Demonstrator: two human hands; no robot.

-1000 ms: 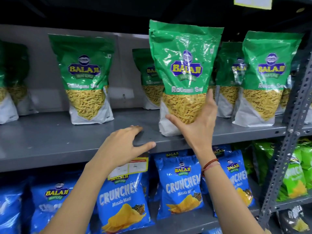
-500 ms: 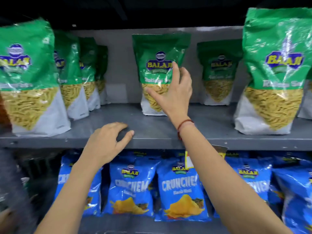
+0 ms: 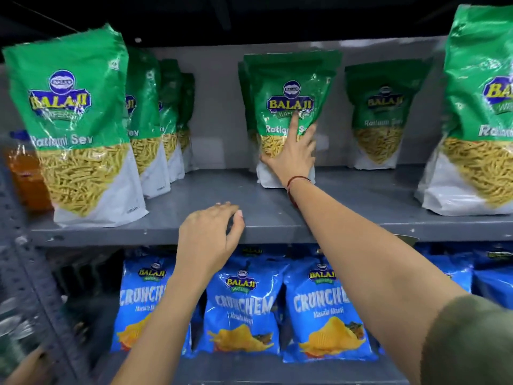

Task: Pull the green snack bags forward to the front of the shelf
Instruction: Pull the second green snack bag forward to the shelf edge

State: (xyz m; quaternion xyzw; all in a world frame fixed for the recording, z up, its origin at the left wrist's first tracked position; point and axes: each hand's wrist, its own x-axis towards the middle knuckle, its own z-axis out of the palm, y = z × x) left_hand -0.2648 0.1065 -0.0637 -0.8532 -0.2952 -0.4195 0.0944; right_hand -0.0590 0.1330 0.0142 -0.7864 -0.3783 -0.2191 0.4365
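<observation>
Several green Balaji Ratlami Sev snack bags stand on the grey shelf (image 3: 277, 215). One green bag (image 3: 288, 79) stands mid-depth in the middle, with another close behind it. My right hand (image 3: 294, 154) is pressed on its front, thumb at its left edge and fingers around its right edge. My left hand (image 3: 208, 234) rests on the shelf's front lip, fingers curled, holding nothing. A bag at the front left (image 3: 75, 120) and one at the front right (image 3: 480, 107) stand near the lip. A further bag (image 3: 385, 115) stands at the back wall.
A row of green bags (image 3: 144, 112) lines up behind the front-left one. Blue Crunchem bags (image 3: 241, 307) fill the shelf below. A perforated grey upright (image 3: 33, 273) runs down the left, with an orange pack (image 3: 25, 173) beyond it.
My view swung left along the shelf. My right hand let go of a front bag, reached back and now grips the middle bag. My left hand stays on the shelf lip.
</observation>
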